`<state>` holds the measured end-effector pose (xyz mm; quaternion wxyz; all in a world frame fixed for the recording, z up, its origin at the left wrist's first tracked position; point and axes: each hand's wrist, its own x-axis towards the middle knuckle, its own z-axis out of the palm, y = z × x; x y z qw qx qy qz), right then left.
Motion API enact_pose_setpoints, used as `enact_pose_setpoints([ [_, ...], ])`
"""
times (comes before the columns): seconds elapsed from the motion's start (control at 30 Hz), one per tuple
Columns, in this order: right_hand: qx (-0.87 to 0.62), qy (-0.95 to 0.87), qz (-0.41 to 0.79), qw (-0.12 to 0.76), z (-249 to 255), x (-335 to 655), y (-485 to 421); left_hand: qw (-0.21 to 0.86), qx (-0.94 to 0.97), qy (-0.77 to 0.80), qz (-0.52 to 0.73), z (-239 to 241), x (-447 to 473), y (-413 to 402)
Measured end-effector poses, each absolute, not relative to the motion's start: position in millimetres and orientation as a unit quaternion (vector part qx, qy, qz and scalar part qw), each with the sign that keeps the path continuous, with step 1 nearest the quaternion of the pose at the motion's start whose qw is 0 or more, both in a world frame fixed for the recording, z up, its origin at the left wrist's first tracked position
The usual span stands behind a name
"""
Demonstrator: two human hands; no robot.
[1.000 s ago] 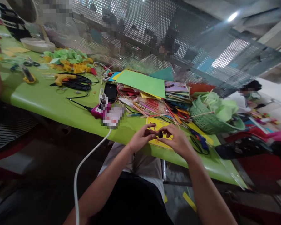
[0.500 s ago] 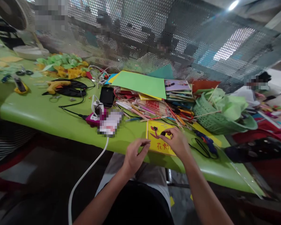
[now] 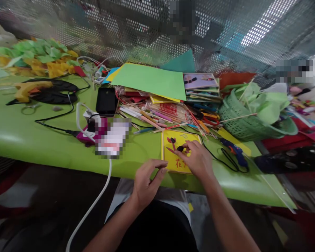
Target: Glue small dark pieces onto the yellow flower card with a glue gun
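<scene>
A small dark piece is pinched by the right hand on a yellow card at the frame's centre. Lower left of it, the left hand is held loosely curled at the table's edge.

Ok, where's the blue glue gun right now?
In the head view, the blue glue gun lies on the green table, to the right of the yellow card and the right hand, just in front of the green basket.

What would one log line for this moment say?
right hand: pinches small dark piece on yellow card | left hand: curled beside card
</scene>
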<state>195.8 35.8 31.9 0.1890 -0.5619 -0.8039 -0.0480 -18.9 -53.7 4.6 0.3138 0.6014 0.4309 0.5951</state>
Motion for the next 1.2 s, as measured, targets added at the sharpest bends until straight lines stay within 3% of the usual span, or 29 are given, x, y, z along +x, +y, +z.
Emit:
enact_pose_setpoints([
  [0.23,-0.567,-0.804,-0.053,0.170,30,196,34,0.333,0.594,0.418,0.601,6,-21,-53],
  [0.73,-0.549,-0.807,0.085,0.202,47,219,32,0.394,0.560,0.426,0.591,14,-24,-54],
  [1.2,-0.486,-0.852,0.134,0.144,48,210,50,0.305,0.643,0.478,0.515,50,-33,-26],
])
